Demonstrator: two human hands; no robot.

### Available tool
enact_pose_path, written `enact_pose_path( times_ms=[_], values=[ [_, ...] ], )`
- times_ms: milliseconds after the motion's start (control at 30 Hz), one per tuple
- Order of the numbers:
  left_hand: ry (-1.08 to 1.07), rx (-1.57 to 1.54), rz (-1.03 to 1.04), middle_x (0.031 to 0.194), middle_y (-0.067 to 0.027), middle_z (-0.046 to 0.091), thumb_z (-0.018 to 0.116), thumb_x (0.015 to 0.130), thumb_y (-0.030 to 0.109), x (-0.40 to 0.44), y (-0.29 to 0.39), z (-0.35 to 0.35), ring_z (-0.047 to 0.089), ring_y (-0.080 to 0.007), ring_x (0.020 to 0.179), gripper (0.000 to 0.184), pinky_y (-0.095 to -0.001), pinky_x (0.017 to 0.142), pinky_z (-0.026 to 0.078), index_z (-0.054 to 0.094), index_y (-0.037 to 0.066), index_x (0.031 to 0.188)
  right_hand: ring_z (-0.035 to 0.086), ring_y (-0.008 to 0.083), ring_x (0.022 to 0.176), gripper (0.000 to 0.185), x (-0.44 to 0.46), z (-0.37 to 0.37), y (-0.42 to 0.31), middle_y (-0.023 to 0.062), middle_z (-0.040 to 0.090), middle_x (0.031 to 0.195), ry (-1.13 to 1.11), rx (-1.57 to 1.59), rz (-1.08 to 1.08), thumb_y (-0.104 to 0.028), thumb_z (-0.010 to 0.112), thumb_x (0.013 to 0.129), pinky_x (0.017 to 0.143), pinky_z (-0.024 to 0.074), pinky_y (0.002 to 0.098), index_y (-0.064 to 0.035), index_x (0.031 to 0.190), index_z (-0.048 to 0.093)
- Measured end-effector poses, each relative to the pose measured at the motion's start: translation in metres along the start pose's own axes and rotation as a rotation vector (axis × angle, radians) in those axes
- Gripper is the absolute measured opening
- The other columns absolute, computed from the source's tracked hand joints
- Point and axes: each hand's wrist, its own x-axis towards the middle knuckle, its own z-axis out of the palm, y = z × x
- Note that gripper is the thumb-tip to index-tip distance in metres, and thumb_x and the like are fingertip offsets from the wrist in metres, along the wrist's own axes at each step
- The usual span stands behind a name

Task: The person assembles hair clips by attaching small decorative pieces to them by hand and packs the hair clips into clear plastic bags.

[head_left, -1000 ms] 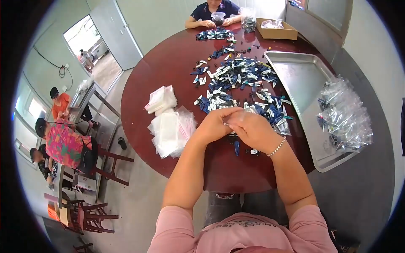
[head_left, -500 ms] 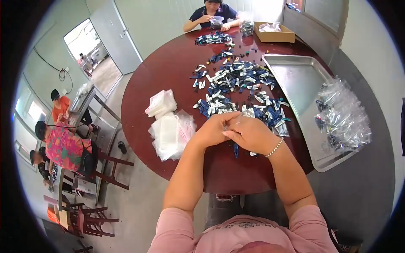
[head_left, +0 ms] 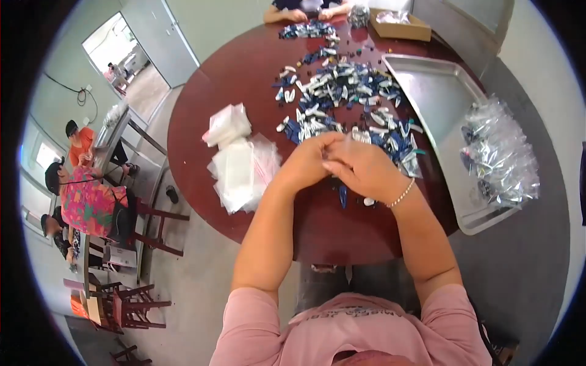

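Observation:
Over the near edge of a pile of small navy and white elongated plastic pieces (head_left: pixel 348 85), my two hands meet. My left hand (head_left: pixel 311 160) has its fingers bent inward against the right one. The right hand (head_left: pixel 372 174), with a beaded bracelet on its wrist, is closed, thumb pressed toward the fingers. A faint clear glint shows between the fingertips, but what they hold is mostly hidden. One blue piece (head_left: pixel 343 197) lies on the table just below my hands. Left of them are stacks of clear plastic bags (head_left: pixel 238 174).
The round red-brown table (head_left: pixel 201 116) carries a metal tray (head_left: pixel 427 100) at right, with filled clear bags (head_left: pixel 503 158) on it. A cardboard box (head_left: pixel 415 29) stands at the far side, near another person's hands (head_left: pixel 296 15). More people sit at a bench on the left.
The view has tilted down, so the table and its contents appear higher. My hands stay together over the near edge of the pile, with only a slight shift of the fingers.

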Motion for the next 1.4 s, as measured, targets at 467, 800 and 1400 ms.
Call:
enact_pose_path(
  times_ms=[467, 800, 1400],
  values=[
    [-0.008, -0.045, -0.007, 0.098, -0.0034, 0.066, 0.067, 0.076, -0.002, 0.002, 0.005, -0.006, 0.061, -0.0108, 0.088, 0.032, -0.0260, 0.079, 0.050, 0.062, -0.001, 0.108, 0.065, 0.0261, 0.082, 0.020, 0.001, 0.003, 0.008, 0.0119, 0.067, 0.095, 0.073, 0.112, -0.036, -0.014, 0.063, 0.087, 0.071, 0.0504, 0.0333, -0.0013, 0.102, 0.064],
    [0.411, 0.088, -0.069, 0.085, -0.0081, 0.068, 0.078, 0.072, 0.013, 0.006, -0.008, -0.025, 0.063, -0.0143, 0.078, 0.039, -0.0283, 0.071, 0.052, 0.065, -0.003, 0.106, 0.065, 0.0236, 0.077, 0.024, -0.007, -0.015, -0.009, 0.0115, 0.066, 0.092, -0.424, -0.069, 0.233, -0.010, 0.071, 0.075, 0.063, 0.0504, 0.0332, -0.0030, 0.097, 0.063],
    [0.326, -0.136, -0.106, 0.104, -0.0135, 0.066, 0.072, 0.078, 0.001, 0.005, 0.002, -0.025, 0.064, -0.0193, 0.096, 0.038, -0.0295, 0.084, 0.053, 0.059, -0.008, 0.112, 0.060, 0.0315, 0.092, 0.015, -0.011, 0.027, 0.003, 0.0130, 0.062, 0.096, -0.408, -0.230, 0.099, -0.005, 0.065, 0.078, 0.081, 0.0495, 0.0393, -0.0040, 0.092, 0.067]
  ],
)
